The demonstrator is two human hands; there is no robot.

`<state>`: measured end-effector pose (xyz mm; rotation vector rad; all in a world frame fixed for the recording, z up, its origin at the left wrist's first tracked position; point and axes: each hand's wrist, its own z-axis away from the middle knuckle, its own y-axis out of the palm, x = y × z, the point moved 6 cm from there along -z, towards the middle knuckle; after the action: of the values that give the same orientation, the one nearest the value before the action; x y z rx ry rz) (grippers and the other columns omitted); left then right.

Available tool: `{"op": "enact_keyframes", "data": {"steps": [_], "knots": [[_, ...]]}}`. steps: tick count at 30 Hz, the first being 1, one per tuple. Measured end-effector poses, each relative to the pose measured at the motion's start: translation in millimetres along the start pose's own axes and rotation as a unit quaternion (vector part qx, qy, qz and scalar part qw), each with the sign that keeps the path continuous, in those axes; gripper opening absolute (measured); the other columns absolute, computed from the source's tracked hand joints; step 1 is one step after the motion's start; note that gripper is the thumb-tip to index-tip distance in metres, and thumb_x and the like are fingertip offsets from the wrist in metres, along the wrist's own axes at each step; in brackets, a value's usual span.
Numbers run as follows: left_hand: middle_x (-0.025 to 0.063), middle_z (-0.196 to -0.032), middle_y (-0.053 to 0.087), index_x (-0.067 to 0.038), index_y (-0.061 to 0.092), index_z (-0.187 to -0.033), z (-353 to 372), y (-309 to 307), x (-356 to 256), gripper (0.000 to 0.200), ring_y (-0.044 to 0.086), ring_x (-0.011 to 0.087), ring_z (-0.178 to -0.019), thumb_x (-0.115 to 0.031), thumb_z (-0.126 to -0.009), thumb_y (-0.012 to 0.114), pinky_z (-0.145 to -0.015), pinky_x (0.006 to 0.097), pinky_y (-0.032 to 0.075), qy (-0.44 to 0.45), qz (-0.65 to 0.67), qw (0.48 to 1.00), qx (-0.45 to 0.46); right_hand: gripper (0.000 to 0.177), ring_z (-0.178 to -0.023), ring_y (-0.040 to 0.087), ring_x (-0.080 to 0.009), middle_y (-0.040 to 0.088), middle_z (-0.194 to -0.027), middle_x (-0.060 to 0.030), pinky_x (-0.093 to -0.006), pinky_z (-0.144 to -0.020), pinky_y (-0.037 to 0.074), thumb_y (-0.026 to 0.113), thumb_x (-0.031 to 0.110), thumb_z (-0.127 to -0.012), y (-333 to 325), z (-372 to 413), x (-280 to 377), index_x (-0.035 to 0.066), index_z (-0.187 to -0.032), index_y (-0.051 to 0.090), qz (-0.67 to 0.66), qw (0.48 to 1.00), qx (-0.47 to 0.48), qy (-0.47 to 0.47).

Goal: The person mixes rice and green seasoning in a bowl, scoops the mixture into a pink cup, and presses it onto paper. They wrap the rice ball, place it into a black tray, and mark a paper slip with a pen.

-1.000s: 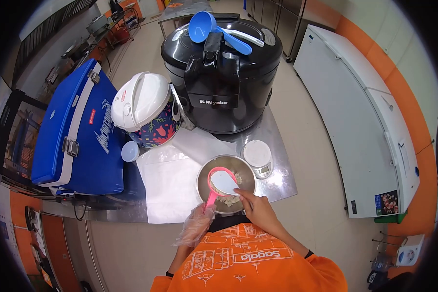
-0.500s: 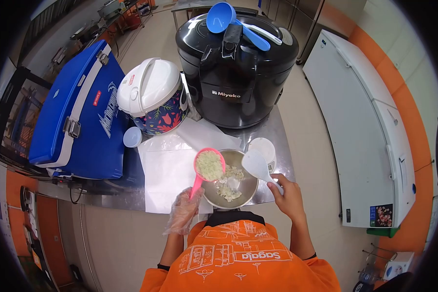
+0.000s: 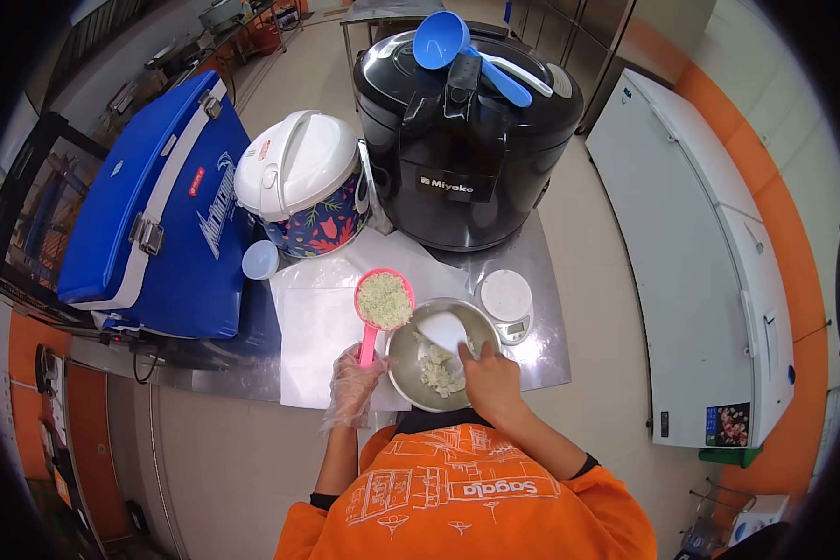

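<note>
My left hand (image 3: 353, 381), in a clear plastic glove, is closed round the handle of a pink ladle (image 3: 368, 343). Pale greenish rice (image 3: 384, 300) fills the ladle's round cup, held just left of a steel bowl (image 3: 403, 384). My bare right hand (image 3: 492, 379) grips a white rice paddle (image 3: 444, 330) over the bowl's right side. The paddle's blade dips inside the bowl, beside loose clumps of rice (image 3: 437, 375). Part of its handle is hidden by my fingers.
White paper sheets (image 3: 313, 345) lie on the steel table (image 3: 543, 350). A small digital scale (image 3: 508, 297) stands right of the bowl. Behind are a black Miyako rice cooker (image 3: 467, 210), a patterned rice cooker (image 3: 308, 231), a small pale cup (image 3: 260, 260) and a blue cooler box (image 3: 173, 243).
My right hand has moved left and brought the paddle from the bowl's right rim down into it. The filled ladle has shifted left, away from over the bowl.
</note>
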<state>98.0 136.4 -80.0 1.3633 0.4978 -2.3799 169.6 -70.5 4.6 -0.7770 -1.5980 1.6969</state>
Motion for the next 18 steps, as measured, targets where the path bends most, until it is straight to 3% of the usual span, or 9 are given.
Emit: {"op": "enact_keyframes", "data": {"steps": [2, 3, 7, 10, 14, 18], "knots": [[-0.0011, -0.063, 0.055, -0.004, 0.060, -0.078, -2, 4, 2, 0.022, 0.046, 0.0093, -0.056, -0.015, -0.069, 0.078, -0.053, 0.0271, 0.040, 0.012, -0.010, 1.000, 0.001, 0.039, -0.061, 0.066, -0.0273, 0.060, -0.088, -0.0162, -0.0361, -0.052, 0.052, 0.056, 0.012, -0.079, 11, -11, 10, 0.006, -0.117, 0.060, 0.026, 0.998, -0.051, -0.010], [-0.0004, -0.064, 0.056, -0.004, 0.061, -0.080, -3, 5, 1, 0.023, 0.047, 0.0097, -0.057, -0.015, -0.069, 0.077, -0.054, 0.0274, 0.041, 0.025, -0.017, 1.000, 0.001, 0.039, -0.065, 0.067, -0.0281, 0.060, -0.089, -0.0163, -0.0359, -0.054, 0.053, 0.057, 0.013, -0.079, 24, -12, 15, 0.006, -0.117, 0.060, 0.024, 1.000, 0.000, -0.012], [0.0018, -0.069, 0.059, 0.000, 0.064, -0.089, -11, 14, 13, 0.029, 0.050, 0.0123, -0.060, -0.018, -0.070, 0.076, -0.058, 0.0290, 0.044, 0.016, -0.029, 0.999, 0.003, 0.022, -0.064, 0.067, -0.0265, 0.062, -0.081, -0.0138, -0.0344, -0.049, 0.051, 0.059, 0.013, -0.078, 20, 6, 12, 0.003, -0.096, 0.065, 0.015, 0.999, 0.026, -0.045], [0.0025, -0.070, 0.060, 0.000, 0.065, -0.093, -26, 21, 34, 0.030, 0.053, 0.0138, -0.061, -0.017, -0.070, 0.073, -0.060, 0.0299, 0.045, 0.066, -0.060, 0.995, -0.051, 0.023, -0.064, 0.067, -0.0265, 0.062, -0.082, -0.0136, -0.0350, -0.049, 0.051, 0.058, 0.013, -0.079, -5, 5, -5, 0.003, -0.098, 0.066, 0.022, 0.994, 0.089, -0.053], [0.0035, -0.072, 0.062, -0.003, 0.065, -0.096, -20, 31, 15, 0.029, 0.057, 0.0144, -0.064, -0.014, -0.069, 0.068, -0.063, 0.0301, 0.047, 0.097, -0.011, 0.995, -0.006, 0.032, -0.064, 0.067, -0.0260, 0.062, -0.086, -0.0149, -0.0325, -0.048, 0.051, 0.056, 0.013, -0.081, 3, 1, 4, 0.002, -0.110, 0.063, 0.054, 0.998, -0.014, 0.003], [0.0005, -0.068, 0.057, -0.004, 0.064, -0.089, -14, 39, -2, 0.021, 0.051, 0.0114, -0.061, -0.007, -0.069, 0.064, -0.060, 0.0284, 0.045, 0.154, -0.002, 0.984, -0.084, 0.032, -0.068, 0.069, -0.0309, 0.065, -0.081, -0.0199, -0.0374, -0.054, 0.055, 0.050, 0.007, -0.085, 24, 33, 1, -0.007, -0.112, 0.058, -0.013, 0.991, 0.133, 0.010]]}}
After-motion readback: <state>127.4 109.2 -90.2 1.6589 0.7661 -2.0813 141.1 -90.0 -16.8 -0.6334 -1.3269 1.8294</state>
